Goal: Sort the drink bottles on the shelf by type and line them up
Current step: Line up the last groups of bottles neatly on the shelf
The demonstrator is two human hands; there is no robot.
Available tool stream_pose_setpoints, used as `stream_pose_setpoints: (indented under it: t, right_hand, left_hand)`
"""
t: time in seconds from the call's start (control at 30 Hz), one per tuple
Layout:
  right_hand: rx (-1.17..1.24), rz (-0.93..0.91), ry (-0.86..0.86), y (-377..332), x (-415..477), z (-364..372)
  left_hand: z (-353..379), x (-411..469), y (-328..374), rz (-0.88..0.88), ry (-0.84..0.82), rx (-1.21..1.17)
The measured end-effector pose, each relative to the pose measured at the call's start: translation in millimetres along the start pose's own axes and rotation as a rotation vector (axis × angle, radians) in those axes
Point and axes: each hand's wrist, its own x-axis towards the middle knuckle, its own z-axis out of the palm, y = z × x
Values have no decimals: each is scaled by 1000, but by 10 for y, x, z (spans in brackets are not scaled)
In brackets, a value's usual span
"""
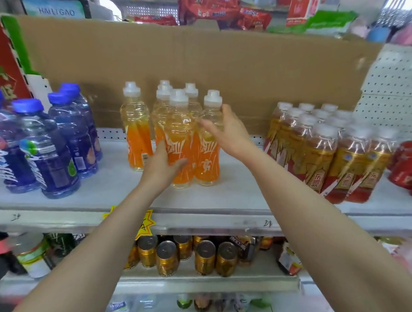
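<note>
Several orange-labelled drink bottles with white caps stand grouped at the middle of the grey shelf point(121, 183). My left hand point(161, 164) grips the lower body of the front orange bottle point(179, 138), thumb across its label. My right hand point(230, 131) wraps round the upper body of the neighbouring orange bottle point(210, 165) on the right. One orange bottle point(135, 130) stands apart to the left. Blue-capped purple bottles point(46, 148) cluster at the far left. A shrink-wrapped pack of gold-and-red bottles point(322, 150) sits on the right.
A cardboard sheet point(220, 72) backs the shelf. Red cans point(411, 168) lie at the far right edge. Gold cans point(204, 257) fill the shelf below, behind a yellow price tag point(144, 223). Bare shelf lies between the orange bottles and the wrapped pack.
</note>
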Motion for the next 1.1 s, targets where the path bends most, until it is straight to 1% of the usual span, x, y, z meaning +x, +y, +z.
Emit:
stream_pose_setpoints:
  t: [0.07, 0.17, 0.27, 0.37, 0.47, 0.57, 0.8, 1.1]
  right_hand:
    - [48, -37, -88, 39, -118, -155]
    - [199, -70, -208, 95, -284, -363]
    - [265, -70, -254, 139, -344, -466]
    - [270, -76, -278, 151, -333, -503]
    - [272, -95, -278, 146, -321, -522]
    - [244, -118, -241, 179, -327, -519]
    - [150, -134, -192, 175, -334, -518]
    - [123, -113, -143, 56, -376, -442]
  left_hand:
    - [-12, -3, 6, 0, 5, -21]
    - [-44, -53, 42, 8, -40, -41]
    - [-46, -131, 88, 5, -66, -65]
    - [-57, -188, 120, -10, -44, -72]
    - [-78, -224, 140, 14, -82, -68]
    - [-81, -252, 145, 22, -113, -97]
    - [9, -281, 137, -15, -1, -64]
    - [-131, -263, 107, 38, -49, 7]
